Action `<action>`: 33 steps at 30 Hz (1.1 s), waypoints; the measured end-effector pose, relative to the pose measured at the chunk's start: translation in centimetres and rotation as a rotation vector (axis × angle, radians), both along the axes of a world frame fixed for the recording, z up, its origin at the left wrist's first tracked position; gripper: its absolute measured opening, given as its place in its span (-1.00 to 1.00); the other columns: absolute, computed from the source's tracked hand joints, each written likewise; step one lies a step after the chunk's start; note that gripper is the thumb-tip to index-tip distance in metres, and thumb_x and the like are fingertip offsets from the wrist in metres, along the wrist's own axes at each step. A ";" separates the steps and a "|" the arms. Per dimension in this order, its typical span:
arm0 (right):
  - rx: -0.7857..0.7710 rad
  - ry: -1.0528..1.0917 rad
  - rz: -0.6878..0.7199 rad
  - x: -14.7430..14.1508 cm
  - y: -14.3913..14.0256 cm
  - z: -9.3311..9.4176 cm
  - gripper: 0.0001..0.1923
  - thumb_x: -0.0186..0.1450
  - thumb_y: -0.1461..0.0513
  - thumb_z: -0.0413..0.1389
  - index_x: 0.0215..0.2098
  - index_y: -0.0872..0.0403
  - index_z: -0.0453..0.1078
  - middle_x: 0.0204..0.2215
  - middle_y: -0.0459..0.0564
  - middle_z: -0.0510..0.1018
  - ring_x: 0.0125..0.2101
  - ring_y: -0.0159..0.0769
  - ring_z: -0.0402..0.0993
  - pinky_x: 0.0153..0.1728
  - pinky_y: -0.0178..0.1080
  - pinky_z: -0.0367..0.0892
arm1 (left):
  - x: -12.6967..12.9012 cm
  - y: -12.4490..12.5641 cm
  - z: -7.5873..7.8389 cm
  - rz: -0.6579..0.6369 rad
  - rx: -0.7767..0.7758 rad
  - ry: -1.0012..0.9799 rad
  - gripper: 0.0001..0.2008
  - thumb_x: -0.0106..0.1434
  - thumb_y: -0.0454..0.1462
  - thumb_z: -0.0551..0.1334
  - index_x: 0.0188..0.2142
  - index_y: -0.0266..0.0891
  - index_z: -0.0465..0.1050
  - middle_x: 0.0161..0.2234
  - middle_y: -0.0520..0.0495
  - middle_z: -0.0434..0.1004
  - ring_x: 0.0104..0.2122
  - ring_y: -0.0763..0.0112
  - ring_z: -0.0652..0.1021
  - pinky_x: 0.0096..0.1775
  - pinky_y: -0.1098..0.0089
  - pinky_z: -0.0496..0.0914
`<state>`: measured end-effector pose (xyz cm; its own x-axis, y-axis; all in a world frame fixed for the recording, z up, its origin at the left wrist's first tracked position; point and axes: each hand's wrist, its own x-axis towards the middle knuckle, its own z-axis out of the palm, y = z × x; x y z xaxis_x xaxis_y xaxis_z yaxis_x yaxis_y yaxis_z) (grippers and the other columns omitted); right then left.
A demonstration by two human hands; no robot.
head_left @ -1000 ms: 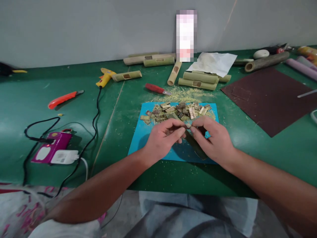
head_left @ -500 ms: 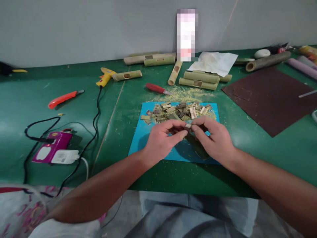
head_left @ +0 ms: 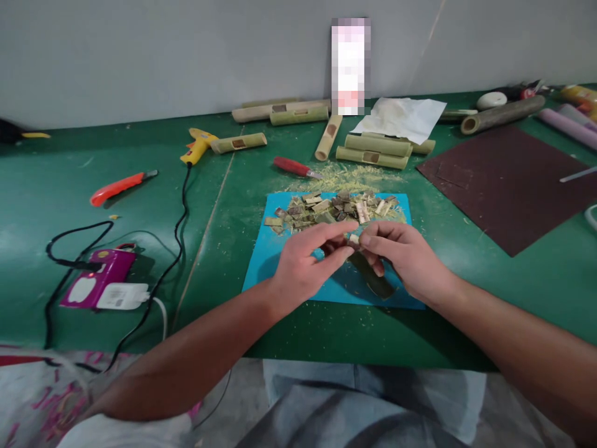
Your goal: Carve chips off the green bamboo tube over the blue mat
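Observation:
Between the fingertips of both hands is a small bamboo chip (head_left: 354, 239), pale on its upper face. My left hand (head_left: 308, 254) pinches it from the left, its index finger raised and stretched over the top. From the right, my right hand (head_left: 396, 249) grips the same chip with thumb and index finger, the other fingers curled below. Under the hands a dark green bamboo strip (head_left: 373, 277) lies on a blue sheet (head_left: 263, 261). Just beyond the fingers spreads a heap of bamboo chips (head_left: 321, 208).
Behind the sheet lie a red-handled knife (head_left: 293, 166) and bamboo tubes (head_left: 373, 155). To the left are an orange cutter (head_left: 121, 188), a yellow glue gun (head_left: 199, 146) and a purple power strip (head_left: 109, 267) with cables. A dark brown sheet (head_left: 508, 193) covers the right side.
My left index finger has lifted and straightened above the chip. My right hand has turned slightly, with its lower fingers now showing beneath. The chip stays between both hands.

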<state>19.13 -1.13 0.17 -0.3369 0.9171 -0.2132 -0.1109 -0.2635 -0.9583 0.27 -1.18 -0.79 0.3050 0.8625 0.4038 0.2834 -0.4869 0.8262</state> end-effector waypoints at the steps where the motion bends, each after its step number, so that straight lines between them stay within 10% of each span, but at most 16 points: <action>1: -0.005 0.010 0.018 0.1 0.0 0.0 -0.71 0.21 0.06 0.23 -0.52 0.06 0.34 -0.66 -0.21 0.35 -0.68 -0.50 0.22 -0.64 -0.35 0.17 | 0.0 0.0 0.1 -0.023 0.020 0.009 -0.77 0.28 -0.34 0.28 -0.05 -0.18 0.53 -0.34 0.00 0.57 -0.39 0.52 0.53 -0.32 0.50 0.46; 10: 0.211 -0.177 -0.054 -0.4 -0.6 0.1 -0.76 0.24 0.06 0.18 -0.37 0.07 0.40 -0.56 -0.17 0.38 -0.60 -0.46 0.31 -0.57 -0.32 0.24 | -0.3 0.1 0.4 0.027 -0.041 0.031 -0.89 0.30 -0.30 0.27 -0.37 -0.23 0.53 -0.45 0.02 0.54 -0.44 0.50 0.51 -0.35 0.46 0.40; 26: 0.944 -0.522 -0.076 0.3 -0.7 -0.2 -0.92 0.31 0.24 0.10 -0.36 0.01 0.40 -0.44 -0.07 0.53 -0.42 -0.38 0.44 -0.37 -0.27 0.35 | -0.3 0.2 0.3 -0.017 0.130 -0.019 -0.90 0.27 -0.38 0.30 -0.22 -0.19 0.54 -0.28 -0.03 0.55 -0.30 0.49 0.54 -0.30 0.48 0.45; 33: 0.536 -0.455 -0.078 0.0 -0.9 -0.1 -0.79 0.25 0.18 0.14 -0.53 0.04 0.34 -0.58 -0.14 0.42 -0.53 -0.42 0.33 -0.49 -0.30 0.24 | 0.1 -0.1 0.0 0.011 -0.004 -0.029 -0.90 0.26 -0.35 0.29 -0.20 -0.22 0.50 -0.31 -0.02 0.60 -0.34 0.47 0.59 -0.30 0.48 0.50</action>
